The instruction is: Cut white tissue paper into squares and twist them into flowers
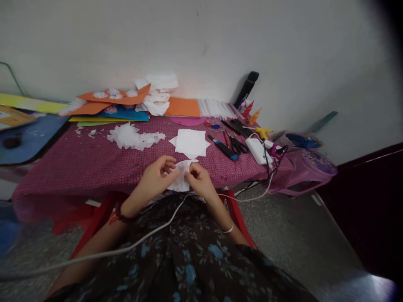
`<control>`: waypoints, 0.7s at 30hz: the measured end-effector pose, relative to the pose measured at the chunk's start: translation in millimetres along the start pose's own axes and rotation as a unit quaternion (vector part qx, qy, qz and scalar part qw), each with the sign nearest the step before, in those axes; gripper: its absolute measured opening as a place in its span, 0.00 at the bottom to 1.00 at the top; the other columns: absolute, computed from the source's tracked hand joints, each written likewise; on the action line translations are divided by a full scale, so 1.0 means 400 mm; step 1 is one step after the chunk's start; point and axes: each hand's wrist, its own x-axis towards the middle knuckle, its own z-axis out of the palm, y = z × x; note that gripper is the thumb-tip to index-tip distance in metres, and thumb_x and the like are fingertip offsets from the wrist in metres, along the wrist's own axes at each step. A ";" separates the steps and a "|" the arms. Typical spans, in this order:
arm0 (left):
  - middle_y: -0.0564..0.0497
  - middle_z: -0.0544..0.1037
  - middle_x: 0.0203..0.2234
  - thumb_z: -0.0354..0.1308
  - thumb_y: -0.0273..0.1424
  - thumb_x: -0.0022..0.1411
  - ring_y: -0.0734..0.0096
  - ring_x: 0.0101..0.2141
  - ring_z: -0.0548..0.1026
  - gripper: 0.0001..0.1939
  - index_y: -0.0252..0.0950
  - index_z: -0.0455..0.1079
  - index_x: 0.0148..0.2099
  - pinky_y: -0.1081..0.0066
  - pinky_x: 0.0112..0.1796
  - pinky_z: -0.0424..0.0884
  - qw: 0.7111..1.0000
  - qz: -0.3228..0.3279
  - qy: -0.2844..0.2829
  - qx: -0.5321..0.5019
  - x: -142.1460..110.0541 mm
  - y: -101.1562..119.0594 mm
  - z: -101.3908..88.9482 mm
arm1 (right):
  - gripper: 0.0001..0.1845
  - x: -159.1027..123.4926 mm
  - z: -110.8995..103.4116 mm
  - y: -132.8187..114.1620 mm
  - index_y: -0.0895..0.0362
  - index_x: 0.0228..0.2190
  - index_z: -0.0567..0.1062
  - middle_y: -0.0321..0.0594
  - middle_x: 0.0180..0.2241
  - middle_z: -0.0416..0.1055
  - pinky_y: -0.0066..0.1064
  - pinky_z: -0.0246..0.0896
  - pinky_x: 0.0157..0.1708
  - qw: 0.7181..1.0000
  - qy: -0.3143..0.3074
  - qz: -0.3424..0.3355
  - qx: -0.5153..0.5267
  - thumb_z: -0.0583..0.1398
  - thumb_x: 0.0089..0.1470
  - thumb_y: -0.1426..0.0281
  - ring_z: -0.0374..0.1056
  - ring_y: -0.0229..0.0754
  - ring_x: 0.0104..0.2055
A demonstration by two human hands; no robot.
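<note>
Head view: the thin white paper (181,181) between the hands, at the tabletop's (94,165) near edge, could tear or crease if they pull unevenly. The right hand (201,179) seems to pinch its edge, thumb and fingers close together; the left hand (156,176) is loosely curled, its thumb over the paper, though I cannot tell whether it grips. Just beyond lie white squares (191,141), a crumpled white pile (130,137) to their left, black-handled scissors (238,145) to their right.
</note>
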 end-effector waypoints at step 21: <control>0.57 0.70 0.23 0.54 0.26 0.52 0.73 0.23 0.68 0.20 0.35 0.71 0.48 0.73 0.27 0.63 0.993 0.058 0.081 0.067 0.049 -0.024 -0.035 | 0.10 0.073 0.004 -0.048 0.54 0.23 0.59 0.37 0.32 0.61 0.33 0.56 0.37 0.982 -0.083 -0.138 -0.096 0.57 0.50 0.74 0.60 0.40 0.36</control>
